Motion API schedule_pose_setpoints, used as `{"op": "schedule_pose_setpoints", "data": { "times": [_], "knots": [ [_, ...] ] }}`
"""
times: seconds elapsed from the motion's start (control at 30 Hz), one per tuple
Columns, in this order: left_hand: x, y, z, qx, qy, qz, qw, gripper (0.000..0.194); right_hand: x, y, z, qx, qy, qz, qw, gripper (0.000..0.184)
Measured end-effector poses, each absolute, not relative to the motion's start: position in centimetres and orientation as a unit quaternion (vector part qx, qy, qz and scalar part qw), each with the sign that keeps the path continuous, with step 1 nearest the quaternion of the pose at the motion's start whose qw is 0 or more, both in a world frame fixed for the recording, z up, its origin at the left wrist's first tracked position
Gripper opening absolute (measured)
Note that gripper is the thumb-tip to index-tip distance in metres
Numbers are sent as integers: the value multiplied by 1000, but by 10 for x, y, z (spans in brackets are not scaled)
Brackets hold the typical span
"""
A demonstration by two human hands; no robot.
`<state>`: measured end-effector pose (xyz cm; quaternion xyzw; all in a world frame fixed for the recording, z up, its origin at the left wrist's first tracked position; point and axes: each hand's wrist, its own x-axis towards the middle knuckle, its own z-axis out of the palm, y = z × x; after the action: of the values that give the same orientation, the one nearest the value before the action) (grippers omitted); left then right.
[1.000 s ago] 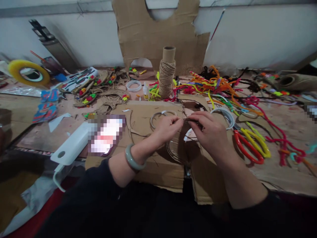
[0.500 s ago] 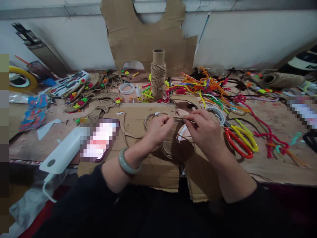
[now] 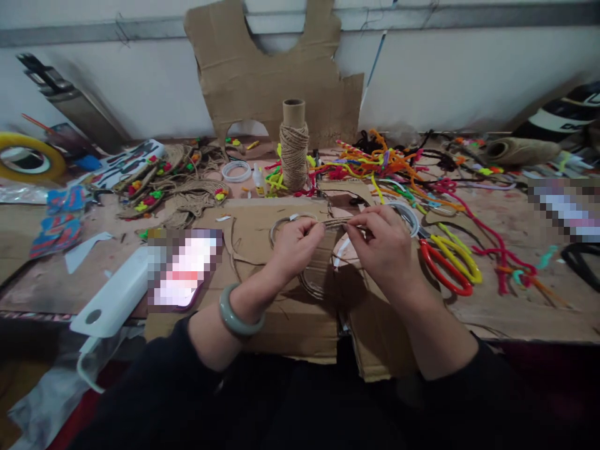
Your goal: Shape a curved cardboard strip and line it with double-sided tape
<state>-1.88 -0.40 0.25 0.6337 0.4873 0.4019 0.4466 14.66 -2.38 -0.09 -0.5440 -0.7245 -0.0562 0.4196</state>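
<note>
"What have the hands got over there?"

"A short run of brown cord (image 3: pixel 335 221), a few strands side by side. The left hand (image 3: pixel 297 245) pinches it between thumb and forefinger, and the right hand (image 3: pixel 382 247) pinches it just beside, with a small stretch showing between them."

"Twine, then?"

"It looks so, but it's dim and the strands are thin. I couldn't swear to it from where I stand."

"Where's it being held?"

"Above the cardboard (image 3: pixel 290 325) on the tabletop (image 3: pixel 497 319), nearer the person than that upright twine spool (image 3: pixel 294 159). There's a thin ring (image 3: pixel 312 290) lying below, partly hidden by the hands."

"Nice green bangle (image 3: pixel 229 315) on the left wrist."

"Yes. And next to the right forearm are the scissors (image 3: pixel 447 269), one handle red, the other yellow. Over on the left, a phone (image 3: pixel 187 272) lies beside a white device (image 3: pixel 112 297) with a cable."

"Quite a tangle behind."

"Bright fuzzy stems (image 3: pixel 389 156) to the right of the spool, twine pieces (image 3: pixel 150 200) dotted with red, yellow and green to the left. A cut cardboard sheet (image 3: pixel 276 81) stands at the back, up against the wall (image 3: pixel 445 75)."
</note>
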Motion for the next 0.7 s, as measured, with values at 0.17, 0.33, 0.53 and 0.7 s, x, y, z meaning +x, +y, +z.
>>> {"op": "schedule_pose_setpoints", "data": {
  "times": [0.17, 0.33, 0.53, 0.7],
  "knots": [
    [-21, -7, 6, 634, 483, 411, 442, 26, 147, -23, -1, -552, -703, -37, 447, 8],
    [-23, -7, 8, 626, 490, 413, 444, 26, 147, -22, -2, -543, -694, -17, 472, 6],
    [-24, -6, 7, 597, 484, 427, 476, 27, 148, -21, 1, -537, -686, -2, 491, 7],
    [-27, -3, 6, 582, 478, 434, 494, 26, 151, -17, 1, -529, -689, 40, 494, 8]
  ]
}}
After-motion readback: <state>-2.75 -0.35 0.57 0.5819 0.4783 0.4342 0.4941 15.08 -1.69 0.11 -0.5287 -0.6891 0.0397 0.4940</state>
